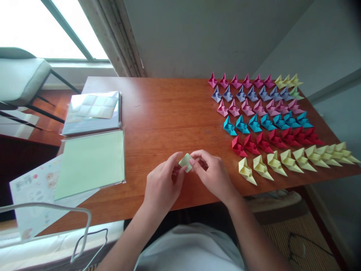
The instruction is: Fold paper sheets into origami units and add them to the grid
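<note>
Between my two hands, just above the table's front part, is a small pale green folded paper (185,161). My left hand (165,178) pinches its left side between thumb and fingers. From the other side, my right hand (210,171) grips the right corner, thumb on top. The paper looks like a small diamond with several layers; its underside is hidden by my fingers. To the right of my right hand stands a row of pale yellow origami boats (262,168).
Rows of red (263,142), blue (242,124), pink (247,107), lilac (252,94) and magenta (235,81) origami boats stand on the wooden table (163,113). At left lie a pale green paper pack (93,162), another pack (84,126), a printed sheet (34,199) and a cable (50,206).
</note>
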Available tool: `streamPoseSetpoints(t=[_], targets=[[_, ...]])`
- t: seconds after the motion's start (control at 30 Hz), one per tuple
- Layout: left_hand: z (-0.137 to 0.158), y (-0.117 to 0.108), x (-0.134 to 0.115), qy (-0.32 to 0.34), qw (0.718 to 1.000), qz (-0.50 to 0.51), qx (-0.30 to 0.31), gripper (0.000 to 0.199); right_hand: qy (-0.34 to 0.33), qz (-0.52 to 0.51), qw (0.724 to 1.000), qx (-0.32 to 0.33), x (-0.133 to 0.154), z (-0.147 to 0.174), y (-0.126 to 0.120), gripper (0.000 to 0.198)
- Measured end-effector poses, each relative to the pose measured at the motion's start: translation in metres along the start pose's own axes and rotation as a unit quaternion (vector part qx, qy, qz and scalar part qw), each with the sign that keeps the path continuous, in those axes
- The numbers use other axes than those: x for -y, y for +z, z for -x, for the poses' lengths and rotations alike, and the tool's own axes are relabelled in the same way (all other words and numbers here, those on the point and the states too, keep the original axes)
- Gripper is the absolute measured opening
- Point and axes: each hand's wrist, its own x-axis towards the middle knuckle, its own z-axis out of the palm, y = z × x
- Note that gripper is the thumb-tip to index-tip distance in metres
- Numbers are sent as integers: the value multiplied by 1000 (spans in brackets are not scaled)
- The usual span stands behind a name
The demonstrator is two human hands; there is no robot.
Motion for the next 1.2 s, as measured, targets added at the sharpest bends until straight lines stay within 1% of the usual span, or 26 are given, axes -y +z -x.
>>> streamPoseSetpoints(t=[0.07, 0.13, 0.23, 0.3, 0.4, 0.47, 0.6, 0.7, 0.87, 1.0, 1.07, 1.2], targets=[[1, -2, 1, 70, 993, -85, -39, 25, -27, 70, 997, -9, -1, -1, 0, 11], [1, -3, 3, 132, 983, -115, -48, 21, -59, 147, 987, -19, -2, -2, 1, 12], [0, -3, 8, 195, 974, -114, -10, 23, -95, 222, 970, -30, -5, -4, 2, 12], [-2, -1, 12, 226, 967, -114, 25, 26, -106, 245, 963, -38, -8, -5, 4, 9], [-5, 2, 16, 252, 957, -129, 55, 26, -115, 258, 958, -50, -10, -5, 4, 7], [-6, 3, 17, 255, 955, -137, 62, 23, -129, 258, 957, -43, -12, -3, 2, 10], [-5, -1, 18, 247, 955, -140, 85, 22, -165, 258, 952, 13, -13, 3, -6, 10], [-5, -5, 18, 242, 954, -149, 94, 18, -173, 277, 944, 39, -12, 7, -11, 17], [-8, -8, 19, 242, 954, -151, 93, 17, -205, 291, 933, 40, -9, 8, -10, 14], [-11, -10, 20, 237, 955, -145, 107, 19, -226, 294, 928, 42, -8, 7, -10, 15], [-13, -10, 20, 230, 956, -145, 108, 18, -222, 291, 930, 41, -9, 5, -10, 16], [-15, -7, 18, 205, 965, -139, 89, 13, -184, 258, 948, 29, -10, 1, -9, 18]])
